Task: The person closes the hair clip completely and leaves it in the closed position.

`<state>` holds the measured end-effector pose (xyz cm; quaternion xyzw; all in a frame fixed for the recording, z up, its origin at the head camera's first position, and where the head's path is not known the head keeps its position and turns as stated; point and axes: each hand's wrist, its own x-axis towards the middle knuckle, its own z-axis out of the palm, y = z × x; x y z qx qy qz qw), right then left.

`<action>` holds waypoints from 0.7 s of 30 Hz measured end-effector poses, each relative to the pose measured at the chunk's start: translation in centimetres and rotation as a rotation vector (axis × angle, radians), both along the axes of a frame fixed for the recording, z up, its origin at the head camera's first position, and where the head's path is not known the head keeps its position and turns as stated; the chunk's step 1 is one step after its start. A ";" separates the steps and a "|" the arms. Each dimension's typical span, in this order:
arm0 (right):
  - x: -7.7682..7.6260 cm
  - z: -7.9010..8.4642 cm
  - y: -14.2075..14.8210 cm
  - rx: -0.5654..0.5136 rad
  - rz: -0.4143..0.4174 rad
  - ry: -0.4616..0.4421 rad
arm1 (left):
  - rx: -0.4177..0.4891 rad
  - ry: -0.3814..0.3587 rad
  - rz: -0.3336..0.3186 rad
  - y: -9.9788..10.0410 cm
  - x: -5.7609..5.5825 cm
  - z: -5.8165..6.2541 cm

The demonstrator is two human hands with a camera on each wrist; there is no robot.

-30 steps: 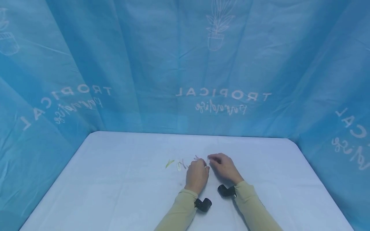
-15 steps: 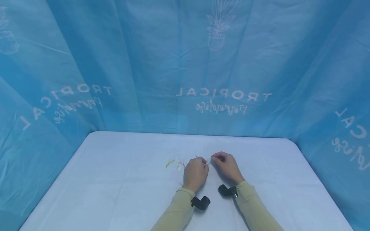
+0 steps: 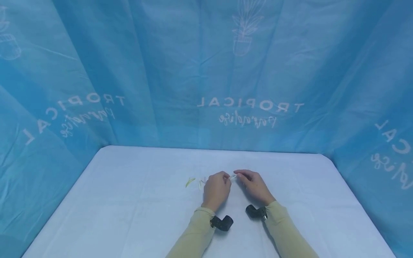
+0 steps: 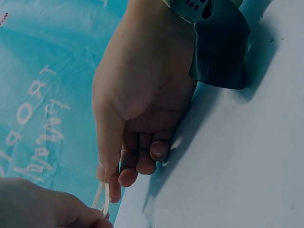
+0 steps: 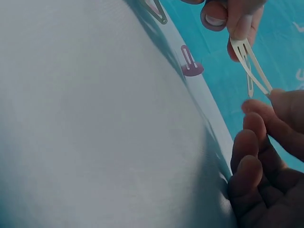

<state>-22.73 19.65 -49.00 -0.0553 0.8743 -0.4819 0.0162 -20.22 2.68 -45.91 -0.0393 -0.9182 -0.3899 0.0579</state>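
A cream snap hair clip [image 5: 254, 69] is stretched between both hands, its middle tongue sprung away from the frame. My left hand [image 3: 217, 190] pinches the wider end between thumb and forefinger; its other fingers curl loosely in the left wrist view. At the narrow end, my right hand [image 5: 266, 180] pinches the clip with thumb and forefinger. In the head view the right hand [image 3: 255, 187] faces the left one across a small gap. Left of the hands lie a yellow-green clip [image 3: 190, 182] and a whitish clip [image 3: 200, 184].
A mauve hair clip [image 5: 190, 62] lies near the table's far side in the right wrist view, with part of another clip [image 5: 156, 11] above it. The white-covered table [image 3: 129, 208] is bounded by blue printed curtains [image 3: 174, 71]. Black wrist cameras [image 3: 222, 223] sit on both wrists.
The left hand has shifted slightly up and left. The right hand has drawn a little to the right, its fingers closing on the pale clip, which now shows between the hands.
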 end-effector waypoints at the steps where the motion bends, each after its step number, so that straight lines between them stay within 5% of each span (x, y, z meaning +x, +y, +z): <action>1: 0.1 0.1 0.0 0.003 0.009 -0.002 | -0.001 0.001 0.001 0.0 0.0 0.0; 21: -0.3 -0.3 0.6 -0.078 0.043 -0.041 | 0.030 -0.034 0.035 -0.2 -0.6 0.0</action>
